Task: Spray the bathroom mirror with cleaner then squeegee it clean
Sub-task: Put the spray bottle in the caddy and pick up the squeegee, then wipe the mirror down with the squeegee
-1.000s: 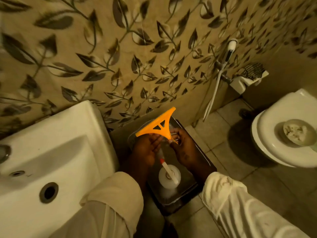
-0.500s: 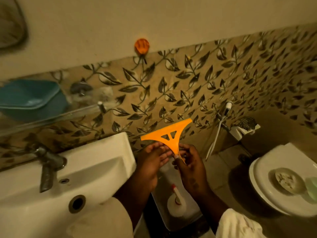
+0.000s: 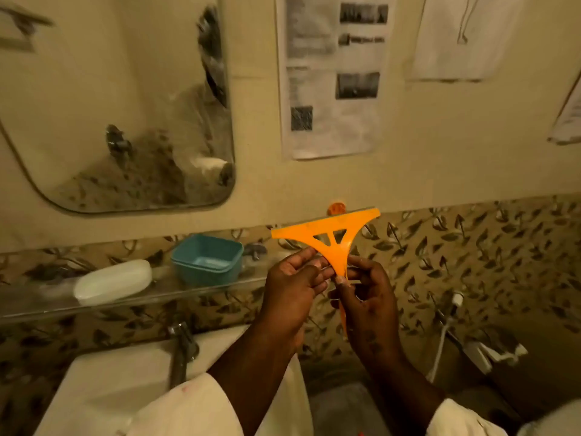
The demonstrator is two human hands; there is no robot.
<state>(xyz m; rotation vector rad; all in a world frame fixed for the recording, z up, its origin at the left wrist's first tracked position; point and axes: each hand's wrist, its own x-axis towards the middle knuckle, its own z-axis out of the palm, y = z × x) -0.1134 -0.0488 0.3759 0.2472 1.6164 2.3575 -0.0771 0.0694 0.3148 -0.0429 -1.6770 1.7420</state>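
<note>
**Head view: orange squeegee held in both hands, right of the mirror**

Item 1, squeegee (image 3: 330,239): orange plastic, blade edge uppermost and tilted up to the right, handle pointing down. Held in front of the leaf-patterned tiles, to the right of and below the mirror (image 3: 119,105), apart from the glass.

Item 2, left hand (image 3: 290,286): fingers loosely curled, fingertips touching the squeegee's neck from the left.

Item 3, right hand (image 3: 366,297): fingers closed round the upper handle, thumb and forefinger pinching just under the neck; the handle's lower end shows below the palm.

Item 4, surroundings: glass shelf (image 3: 125,305) under the mirror carrying a white soap case (image 3: 113,281) and a teal tub (image 3: 207,259); tap (image 3: 180,347) and white basin (image 3: 119,388) beneath; printed sheets (image 3: 330,73) on the wall.

Change against the earlier frames: the view has risen from floor and basin to the wall, bringing mirror and sheets into sight; the spray bottle on the floor is gone from view. Both hands keep the same hold on the squeegee.
</note>
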